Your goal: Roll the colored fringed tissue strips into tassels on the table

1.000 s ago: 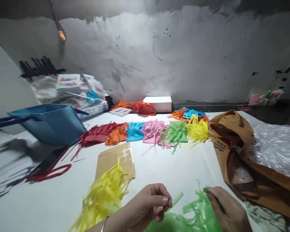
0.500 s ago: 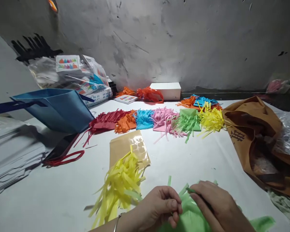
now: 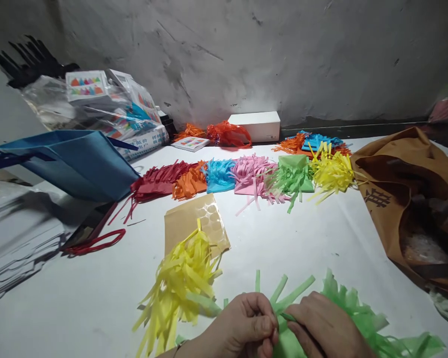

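Green fringed tissue paper (image 3: 289,344) lies at the bottom of the view, its cut strips fanning out past both hands. My left hand (image 3: 242,323) is closed in a pinch at the paper's middle, thumb against the index finger. Close beside it, my right hand (image 3: 323,320) pinches a thin twisted piece of the same green paper, whose tip shows between the fingers. Left of my hands lies a yellow tissue tassel (image 3: 181,281) with a twisted top. It overlaps a brown sheet (image 3: 179,223) bearing clear round stickers (image 3: 212,219).
A row of folded fringed paper, from dark red (image 3: 164,179) to yellow (image 3: 334,171), crosses the table. A blue bag (image 3: 74,161) and a red cord loop (image 3: 97,243) are left. A brown cloth bag (image 3: 392,199) lies right; a white box (image 3: 256,127) stands behind.
The view has shifted a little. More green fringe shows spread out to the right of my right hand. My two hands have come slightly closer together, both still pinching the green paper.
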`<control>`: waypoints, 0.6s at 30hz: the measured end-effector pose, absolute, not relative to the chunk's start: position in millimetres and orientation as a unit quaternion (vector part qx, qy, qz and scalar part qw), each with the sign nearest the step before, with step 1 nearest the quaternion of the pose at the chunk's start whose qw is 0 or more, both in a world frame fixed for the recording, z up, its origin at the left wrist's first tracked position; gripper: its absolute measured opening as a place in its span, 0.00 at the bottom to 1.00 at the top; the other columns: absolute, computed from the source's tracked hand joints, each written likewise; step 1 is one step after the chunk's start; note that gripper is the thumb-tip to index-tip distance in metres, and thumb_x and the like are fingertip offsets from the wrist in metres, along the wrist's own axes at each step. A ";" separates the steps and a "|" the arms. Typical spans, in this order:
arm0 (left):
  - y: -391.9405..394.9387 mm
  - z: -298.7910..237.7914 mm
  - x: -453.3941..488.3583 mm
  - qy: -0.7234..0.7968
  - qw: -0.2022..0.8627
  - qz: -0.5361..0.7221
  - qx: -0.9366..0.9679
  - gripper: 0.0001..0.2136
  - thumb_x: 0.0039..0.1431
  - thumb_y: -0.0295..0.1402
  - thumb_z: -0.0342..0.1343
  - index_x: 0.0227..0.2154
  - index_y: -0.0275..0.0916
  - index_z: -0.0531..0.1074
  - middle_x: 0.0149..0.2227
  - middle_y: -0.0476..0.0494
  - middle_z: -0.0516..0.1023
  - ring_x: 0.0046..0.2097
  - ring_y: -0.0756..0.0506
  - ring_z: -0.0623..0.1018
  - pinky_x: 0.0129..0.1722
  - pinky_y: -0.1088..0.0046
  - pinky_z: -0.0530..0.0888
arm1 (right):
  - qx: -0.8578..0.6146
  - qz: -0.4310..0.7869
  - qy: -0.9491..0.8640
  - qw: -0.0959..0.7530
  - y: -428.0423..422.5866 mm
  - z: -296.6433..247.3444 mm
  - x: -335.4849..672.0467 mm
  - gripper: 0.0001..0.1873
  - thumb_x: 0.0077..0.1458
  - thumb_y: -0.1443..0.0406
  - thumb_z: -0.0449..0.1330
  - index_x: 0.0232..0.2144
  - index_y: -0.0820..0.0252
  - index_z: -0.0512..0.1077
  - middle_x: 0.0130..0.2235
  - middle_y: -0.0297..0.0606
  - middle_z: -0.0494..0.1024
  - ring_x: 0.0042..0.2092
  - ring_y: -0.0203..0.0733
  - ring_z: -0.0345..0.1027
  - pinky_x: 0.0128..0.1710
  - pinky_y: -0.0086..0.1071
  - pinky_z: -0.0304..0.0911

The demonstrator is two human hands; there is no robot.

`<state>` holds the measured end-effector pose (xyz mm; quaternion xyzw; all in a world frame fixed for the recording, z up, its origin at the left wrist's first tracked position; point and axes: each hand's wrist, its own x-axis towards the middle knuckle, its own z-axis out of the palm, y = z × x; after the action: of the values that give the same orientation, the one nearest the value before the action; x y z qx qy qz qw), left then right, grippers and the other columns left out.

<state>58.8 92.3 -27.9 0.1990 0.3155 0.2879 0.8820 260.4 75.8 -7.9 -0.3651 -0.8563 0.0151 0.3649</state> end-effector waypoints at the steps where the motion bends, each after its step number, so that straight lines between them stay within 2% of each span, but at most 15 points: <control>1: 91.8 -28.2 58.7 0.314 0.882 0.291 0.197 0.20 0.38 0.38 0.79 0.24 0.35 0.73 0.20 0.49 0.79 0.17 0.56 0.73 0.16 0.84 0.62 | -0.365 0.018 -0.857 0.363 75.6 -8.6 260.2 0.13 0.71 0.68 0.47 0.35 0.58 0.69 0.24 0.31 0.72 0.26 0.36 0.67 0.29 0.31 0.64; 5: 91.8 -29.3 58.7 0.303 0.882 0.306 0.193 0.18 0.44 0.37 0.77 0.26 0.35 0.72 0.21 0.50 0.78 0.16 0.56 0.71 0.15 0.85 0.62 | -0.365 0.022 -0.859 0.357 75.4 -10.8 258.0 0.13 0.71 0.68 0.48 0.35 0.58 0.69 0.25 0.32 0.72 0.26 0.37 0.67 0.30 0.33 0.61; 10: 90.7 -30.6 61.7 0.301 0.873 0.331 0.192 0.17 0.51 0.39 0.73 0.28 0.37 0.70 0.20 0.53 0.75 0.16 0.57 0.66 0.15 0.84 0.65 | -0.366 -0.006 -0.831 0.419 74.8 -20.1 246.3 0.18 0.72 0.70 0.44 0.31 0.57 0.68 0.22 0.28 0.66 0.23 0.36 0.60 0.29 0.33 0.54; 15: 87.6 -32.4 64.7 0.273 0.881 0.334 0.197 0.17 0.52 0.39 0.73 0.28 0.37 0.70 0.19 0.54 0.73 0.16 0.57 0.62 0.15 0.85 0.66 | -0.379 -0.039 -0.804 0.456 70.9 -33.2 235.7 0.19 0.70 0.71 0.44 0.27 0.56 0.63 0.21 0.27 0.61 0.22 0.36 0.54 0.29 0.34 0.48; 18: 86.7 -39.9 66.3 0.257 0.882 0.342 0.198 0.15 0.54 0.39 0.71 0.29 0.37 0.71 0.19 0.54 0.71 0.16 0.58 0.59 0.14 0.85 0.66 | -0.383 -0.040 -0.830 0.403 70.0 -28.4 237.9 0.17 0.67 0.73 0.47 0.26 0.56 0.62 0.22 0.27 0.63 0.24 0.36 0.56 0.30 0.34 0.49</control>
<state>66.3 86.7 -39.9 0.1977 0.2573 0.3420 0.8819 237.9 70.0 -28.4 -0.3834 -0.8299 -0.0400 0.4033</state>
